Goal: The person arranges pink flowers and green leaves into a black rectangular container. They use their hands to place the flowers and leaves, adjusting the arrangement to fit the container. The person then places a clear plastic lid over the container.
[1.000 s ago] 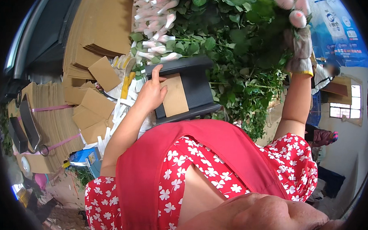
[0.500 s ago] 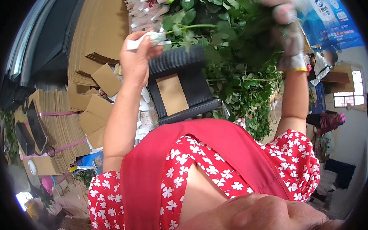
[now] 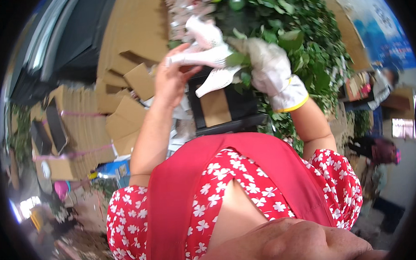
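My bare left hand grips one of several flower heads in white mesh sleeves, clustered at the upper middle. My right hand, in a pale glove with a yellow cuff, is shut round the leafy stems of these flowers, just right of the heads; its fingertips are blurred. Below both hands is a black ribbed holder with a tan cardboard piece in it, partly hidden by the flowers.
Cardboard stacks and loose sheets lie left. Piled leafy stems and more sleeved flowers lie beyond the hands. At right are a blue printed poster, a person in white and one in maroon.
My right hand has come down and leftward from the upper right with the flowers. My left hand rose from the holder to a sleeved flower, now bunched with the others.
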Tool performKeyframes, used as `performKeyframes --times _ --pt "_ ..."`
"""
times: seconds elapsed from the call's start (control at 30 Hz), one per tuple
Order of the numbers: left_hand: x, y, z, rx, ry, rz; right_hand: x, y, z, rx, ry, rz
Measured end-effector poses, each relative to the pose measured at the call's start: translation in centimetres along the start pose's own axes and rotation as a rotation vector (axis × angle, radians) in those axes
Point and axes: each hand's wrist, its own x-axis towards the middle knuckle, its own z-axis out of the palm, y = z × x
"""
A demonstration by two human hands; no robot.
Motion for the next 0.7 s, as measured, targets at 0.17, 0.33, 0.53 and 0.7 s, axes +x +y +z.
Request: performKeyframes --times 0.17,0.33,0.53,0.7 --pt "-4.5 -1.3 -0.4 -0.047 0.047 -0.009 -0.6 -3.1 2.4 0.279 -0.286 0.130" --pt "-6.7 -2.3 -0.6 -0.112 0.001 -0.001 -0.2 -3.5 2.6 0.287 -0.487 0.096" --pt "-9.8 1.7 -9.6 1.164 0.193 0.483 -1.7 -1.0 1.1 0.171 -0.399 0.071" --pt "-11.9 1.9 -2.0 0.821 -0.031 0.385 -0.6 -2.8 2.6 0.165 -0.431 -0.057"
